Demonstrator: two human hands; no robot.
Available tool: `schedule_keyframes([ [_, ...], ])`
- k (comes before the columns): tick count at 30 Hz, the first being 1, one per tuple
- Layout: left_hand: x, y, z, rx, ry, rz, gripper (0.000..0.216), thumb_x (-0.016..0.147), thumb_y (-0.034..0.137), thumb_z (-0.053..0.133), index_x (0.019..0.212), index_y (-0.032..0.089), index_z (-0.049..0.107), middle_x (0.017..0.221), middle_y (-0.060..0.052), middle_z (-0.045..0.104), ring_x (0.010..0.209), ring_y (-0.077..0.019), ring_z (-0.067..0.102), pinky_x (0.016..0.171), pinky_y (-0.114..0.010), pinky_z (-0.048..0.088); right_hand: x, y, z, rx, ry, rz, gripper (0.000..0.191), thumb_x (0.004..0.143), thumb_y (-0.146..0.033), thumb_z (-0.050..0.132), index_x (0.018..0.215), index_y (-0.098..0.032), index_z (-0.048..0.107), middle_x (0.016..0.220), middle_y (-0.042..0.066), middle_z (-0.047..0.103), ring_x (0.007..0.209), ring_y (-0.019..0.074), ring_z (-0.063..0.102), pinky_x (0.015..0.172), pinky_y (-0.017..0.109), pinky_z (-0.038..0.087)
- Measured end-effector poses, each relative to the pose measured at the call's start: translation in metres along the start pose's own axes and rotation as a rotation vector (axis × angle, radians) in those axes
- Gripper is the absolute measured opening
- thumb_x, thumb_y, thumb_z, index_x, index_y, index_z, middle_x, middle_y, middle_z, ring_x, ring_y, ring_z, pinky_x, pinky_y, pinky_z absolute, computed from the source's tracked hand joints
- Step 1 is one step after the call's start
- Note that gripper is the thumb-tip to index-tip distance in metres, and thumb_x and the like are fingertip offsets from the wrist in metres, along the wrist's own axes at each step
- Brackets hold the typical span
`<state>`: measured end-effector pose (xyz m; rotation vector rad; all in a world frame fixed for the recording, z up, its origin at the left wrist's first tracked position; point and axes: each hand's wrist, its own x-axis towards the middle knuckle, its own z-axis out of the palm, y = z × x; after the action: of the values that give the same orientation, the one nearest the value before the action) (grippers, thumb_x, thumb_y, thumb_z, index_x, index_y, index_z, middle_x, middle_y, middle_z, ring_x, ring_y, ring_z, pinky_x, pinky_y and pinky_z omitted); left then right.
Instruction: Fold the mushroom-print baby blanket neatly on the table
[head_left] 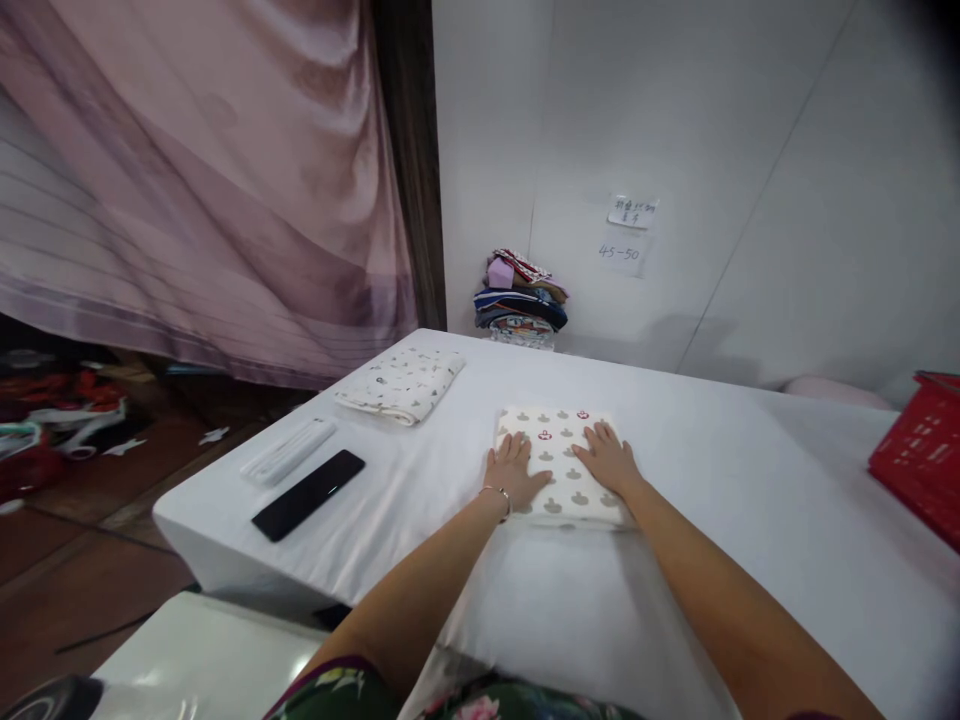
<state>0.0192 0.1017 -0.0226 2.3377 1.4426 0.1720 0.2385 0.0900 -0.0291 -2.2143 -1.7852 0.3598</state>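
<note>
A folded white cloth (564,470) with grey and a few red printed motifs lies flat on the white-covered table (690,440). My left hand (514,472), with a bracelet at the wrist, rests on its left side, fingers stretched out. On the right side of the same cloth, my right hand (607,460) lies with fingers spread, palm down. Both hands press on the top and grip nothing. Farther left is a second folded cloth (401,385) with small dark prints, apart from both hands.
A black phone (308,495) and a long white object (289,452) lie at the table's left. Folded clothes (521,300) are stacked by the wall at the back. A red basket (919,455) stands at the right edge. A pink curtain (247,180) hangs on the left.
</note>
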Motion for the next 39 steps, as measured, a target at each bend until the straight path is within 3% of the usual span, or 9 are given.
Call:
schedule_keyframes([
  [4, 0.005, -0.009, -0.003, -0.213, 0.048, 0.028, 0.07, 0.079, 0.057, 0.041, 0.138, 0.019, 0.031, 0.149, -0.007, 0.011, 0.137, -0.0255, 0.005, 0.11, -0.049, 0.011, -0.006, 0.008, -0.017, 0.372, 0.054, 0.078, 0.055, 0.082, -0.051, 0.043, 0.13, -0.024, 0.045, 0.147, 0.003, 0.024, 0.135, 0.0224, 0.018, 0.109, 0.046, 0.014],
  [8, -0.006, -0.038, -0.005, -0.456, 0.237, 0.04, 0.053, 0.083, 0.037, 0.044, 0.131, 0.016, 0.042, 0.145, -0.009, 0.027, 0.134, -0.0203, 0.024, 0.111, -0.037, 0.021, -0.033, 0.033, -0.03, 0.694, 0.141, 0.263, 0.06, 0.08, -0.051, 0.049, 0.132, -0.021, 0.043, 0.142, 0.007, 0.036, 0.127, 0.0237, 0.036, 0.104, 0.038, 0.032],
  [12, -0.042, -0.07, -0.005, -0.314, 0.249, 0.281, 0.051, 0.079, 0.019, 0.041, 0.13, 0.018, 0.043, 0.137, -0.007, 0.042, 0.127, -0.0189, 0.037, 0.108, -0.039, 0.029, -0.075, 0.058, -0.028, 1.048, 0.08, 0.396, 0.067, 0.074, -0.039, 0.063, 0.133, -0.016, 0.041, 0.126, 0.011, 0.054, 0.105, 0.0235, 0.057, 0.081, 0.033, 0.051],
  [15, -0.066, -0.078, -0.002, -0.15, 0.236, 0.452, 0.061, 0.071, 0.007, 0.04, 0.13, 0.018, 0.042, 0.138, -0.007, 0.04, 0.126, -0.0188, 0.038, 0.107, -0.039, 0.033, -0.101, 0.064, -0.025, 1.131, 0.046, 0.437, 0.072, 0.072, -0.039, 0.065, 0.134, -0.016, 0.038, 0.114, 0.011, 0.061, 0.093, 0.0224, 0.061, 0.065, 0.031, 0.055],
  [21, -0.072, -0.056, 0.002, 0.146, 0.334, 0.558, 0.067, 0.067, 0.003, 0.041, 0.134, 0.014, 0.037, 0.144, -0.011, 0.03, 0.132, -0.0236, 0.026, 0.104, -0.043, 0.034, -0.101, 0.06, -0.028, 1.04, -0.008, 0.504, 0.077, 0.072, -0.048, 0.065, 0.135, -0.015, 0.036, 0.108, 0.013, 0.063, 0.085, 0.0219, 0.062, 0.056, 0.029, 0.054],
  [29, -0.065, -0.03, 0.002, 0.321, 0.301, 0.65, 0.073, 0.063, -0.002, 0.039, 0.133, 0.018, 0.04, 0.142, -0.008, 0.034, 0.132, -0.0237, 0.027, 0.107, -0.047, 0.024, -0.072, 0.055, -0.039, 0.997, -0.159, 0.527, 0.083, 0.066, -0.045, 0.071, 0.136, -0.019, 0.034, 0.117, 0.013, 0.059, 0.086, 0.0195, 0.061, 0.055, 0.024, 0.049],
  [34, -0.067, -0.016, 0.003, 0.301, 0.318, 0.667, 0.061, 0.073, 0.01, 0.046, 0.133, 0.018, 0.04, 0.142, -0.008, 0.034, 0.131, -0.0247, 0.028, 0.107, -0.047, 0.023, -0.068, 0.06, -0.041, 1.025, -0.296, 0.443, 0.061, 0.066, -0.045, 0.07, 0.119, -0.023, 0.051, 0.105, 0.009, 0.065, 0.076, 0.0166, 0.062, 0.048, 0.02, 0.044],
  [36, -0.064, -0.009, 0.006, 0.298, 0.33, 0.676, 0.059, 0.075, 0.014, 0.048, 0.133, 0.018, 0.04, 0.141, -0.008, 0.035, 0.13, -0.0248, 0.029, 0.107, -0.047, 0.022, -0.069, 0.058, -0.041, 1.103, -0.289, 0.416, 0.06, 0.065, -0.042, 0.071, 0.118, -0.023, 0.051, 0.108, 0.009, 0.064, 0.08, 0.018, 0.062, 0.051, 0.022, 0.048],
  [39, -0.06, -0.001, 0.01, 0.294, 0.342, 0.659, 0.059, 0.075, 0.015, 0.05, 0.133, 0.019, 0.04, 0.14, -0.009, 0.036, 0.129, -0.0247, 0.032, 0.107, -0.047, 0.023, -0.071, 0.051, -0.043, 1.189, -0.195, 0.465, 0.074, 0.064, -0.035, 0.073, 0.128, -0.022, 0.038, 0.112, 0.012, 0.062, 0.082, 0.0208, 0.062, 0.054, 0.028, 0.051],
])
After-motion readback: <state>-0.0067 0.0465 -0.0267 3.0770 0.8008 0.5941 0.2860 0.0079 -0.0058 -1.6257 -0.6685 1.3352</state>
